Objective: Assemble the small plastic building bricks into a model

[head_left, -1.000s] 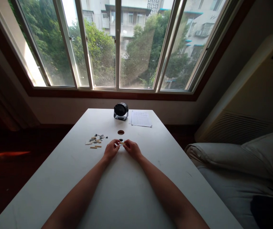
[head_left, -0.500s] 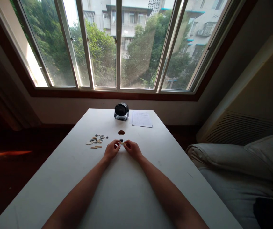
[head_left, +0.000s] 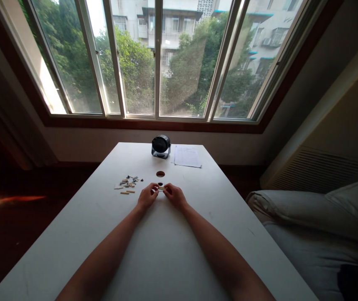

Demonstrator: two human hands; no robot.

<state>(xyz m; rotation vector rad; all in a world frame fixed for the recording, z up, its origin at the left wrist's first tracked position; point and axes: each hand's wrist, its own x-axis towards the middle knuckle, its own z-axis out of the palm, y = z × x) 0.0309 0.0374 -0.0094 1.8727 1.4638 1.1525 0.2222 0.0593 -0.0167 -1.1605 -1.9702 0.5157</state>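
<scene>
Both hands meet over the middle of the white table, pinching a small assembly of toy building bricks (head_left: 161, 188) between them. It is pale tan, with a round black part at its far side; finer detail is too small to make out. My left hand (head_left: 148, 195) has thumb and fingers closed on its left end. At the right end, the fingers of my right hand (head_left: 174, 195) are closed on it too. A loose pile of brick pieces (head_left: 130, 182), tan, grey and black, lies to the left of my left hand.
Just beyond the hands is a round hole (head_left: 160, 174) in the white table (head_left: 103, 234). A small black fan (head_left: 161, 146) stands at the far edge, with paper sheets (head_left: 187, 156) to its right. A grey sofa (head_left: 307, 209) flanks the table's right side, and a window is ahead.
The whole view has shifted slightly. Both hands keep nearly the same place and grip on the brick assembly.
</scene>
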